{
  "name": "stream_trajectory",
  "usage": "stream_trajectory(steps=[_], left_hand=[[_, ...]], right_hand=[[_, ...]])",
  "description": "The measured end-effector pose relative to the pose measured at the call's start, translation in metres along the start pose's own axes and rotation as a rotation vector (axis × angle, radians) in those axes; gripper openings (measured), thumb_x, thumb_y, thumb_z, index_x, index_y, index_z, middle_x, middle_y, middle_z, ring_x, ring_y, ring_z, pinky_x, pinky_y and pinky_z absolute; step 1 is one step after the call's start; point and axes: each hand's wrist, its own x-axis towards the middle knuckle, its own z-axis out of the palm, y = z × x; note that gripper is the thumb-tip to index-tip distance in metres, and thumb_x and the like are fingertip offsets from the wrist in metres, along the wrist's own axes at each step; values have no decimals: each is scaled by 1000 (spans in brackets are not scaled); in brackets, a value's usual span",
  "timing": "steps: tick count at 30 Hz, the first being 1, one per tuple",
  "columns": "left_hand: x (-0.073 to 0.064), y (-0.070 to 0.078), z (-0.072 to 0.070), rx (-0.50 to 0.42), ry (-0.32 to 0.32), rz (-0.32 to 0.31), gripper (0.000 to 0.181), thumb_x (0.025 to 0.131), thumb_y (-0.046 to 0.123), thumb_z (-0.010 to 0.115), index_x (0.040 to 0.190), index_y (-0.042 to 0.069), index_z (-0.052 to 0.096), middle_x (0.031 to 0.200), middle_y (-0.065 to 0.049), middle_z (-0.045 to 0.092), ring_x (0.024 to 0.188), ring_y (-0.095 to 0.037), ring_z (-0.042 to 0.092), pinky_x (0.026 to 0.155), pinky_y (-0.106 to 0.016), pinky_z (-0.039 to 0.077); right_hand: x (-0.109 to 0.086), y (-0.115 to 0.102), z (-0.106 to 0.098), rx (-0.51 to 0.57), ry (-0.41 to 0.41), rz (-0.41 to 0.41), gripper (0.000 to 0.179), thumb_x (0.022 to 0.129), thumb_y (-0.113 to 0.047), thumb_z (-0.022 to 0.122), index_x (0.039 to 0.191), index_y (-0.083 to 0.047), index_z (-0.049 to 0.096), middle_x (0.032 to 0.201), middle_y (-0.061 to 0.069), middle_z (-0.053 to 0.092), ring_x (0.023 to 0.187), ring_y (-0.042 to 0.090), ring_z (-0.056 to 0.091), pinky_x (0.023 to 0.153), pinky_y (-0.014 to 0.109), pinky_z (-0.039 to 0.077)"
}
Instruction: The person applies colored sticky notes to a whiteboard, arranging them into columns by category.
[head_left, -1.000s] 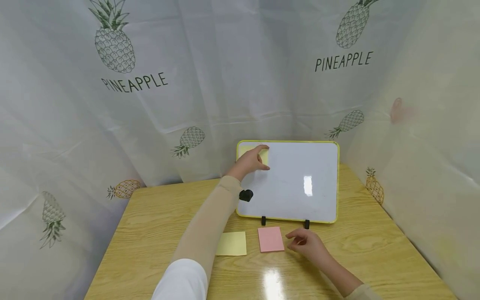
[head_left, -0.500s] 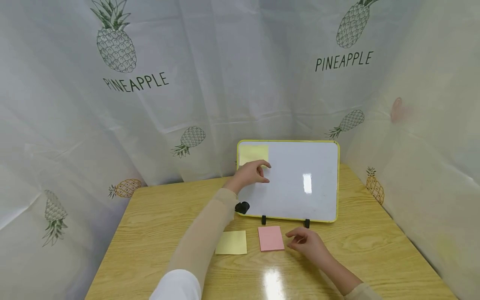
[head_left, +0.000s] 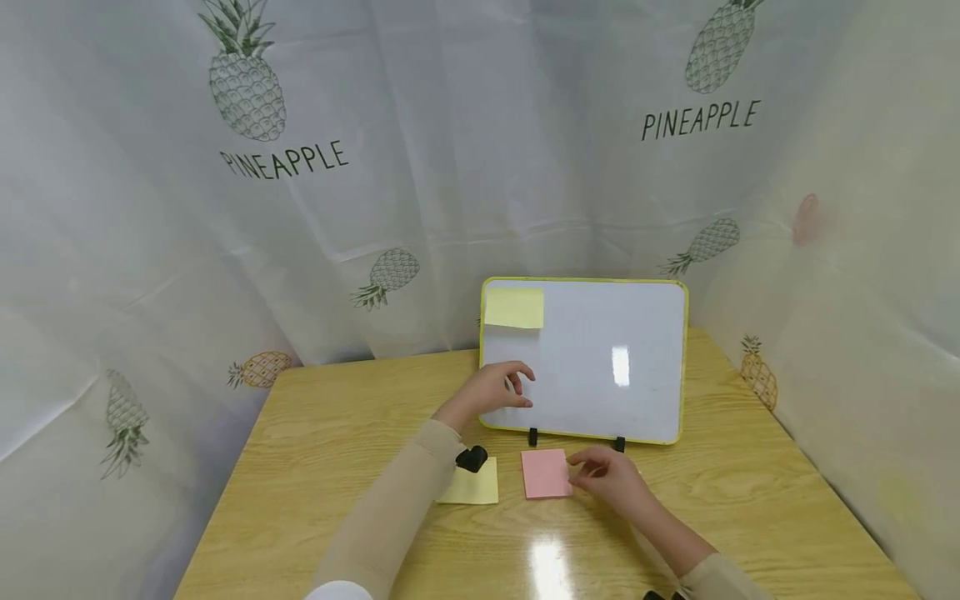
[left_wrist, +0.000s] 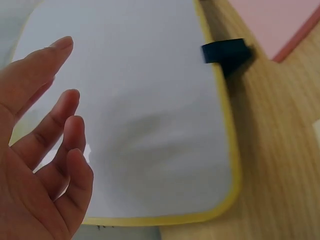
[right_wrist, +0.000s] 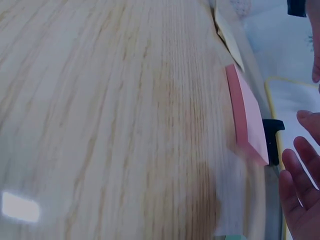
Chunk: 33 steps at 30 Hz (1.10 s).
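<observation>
A yellow sticky note [head_left: 513,307] is stuck to the upper left of the whiteboard [head_left: 585,358], its lower edge lifting slightly. My left hand [head_left: 491,390] hovers before the board's lower left, fingers loosely curved and holding nothing. Its spread fingers also show in the left wrist view, where the left hand [left_wrist: 45,150] has only white board behind it. On the table lies a pad of pink sticky notes [head_left: 546,473]. My right hand [head_left: 611,482] is at its right edge, fingertips overlapping that edge in the head view, thumb and fingers bent with nothing between them.
A yellow sticky-note pad [head_left: 480,487] lies left of the pink one, partly behind my left wrist. Black feet [head_left: 533,437] hold the board up on the wooden table [head_left: 360,400]. Pineapple-print curtains [head_left: 450,167] hang behind. A pale strip [right_wrist: 230,200] shows low in the right wrist view.
My left hand has come down from the yellow note to the board's lower left, leaving the note in place. My right hand has shifted slightly left, closer to the pink pad.
</observation>
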Motion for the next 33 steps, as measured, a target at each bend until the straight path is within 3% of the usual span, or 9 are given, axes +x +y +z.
stream_trajectory(steps=[14,22,33], left_hand=[[-56,-35,25,-48,13,-47,35,83,22,81,114,19,65,84,7,59,73,-13,56,63,-30,48],[-89,-57,34,-119,25,-52,37,82,19,81,115,15,65,82,6,59,69,-12,56,59,-28,48],[-127,-74,41,-105,54,-91,35,79,20,83,110,17,66,79,5,58,65,-12,53,59,-28,46]], right_hand=[[20,-8,32,97,-55,0,23,80,-10,81,101,-6,73,94,9,67,81,22,61,69,29,52],[27,-16,52,100,-116,-74,23,81,-3,78,103,1,72,93,12,65,80,19,61,70,28,51],[36,-24,77,81,-218,-232,25,81,-6,79,105,-2,72,99,13,64,82,19,61,71,28,52]])
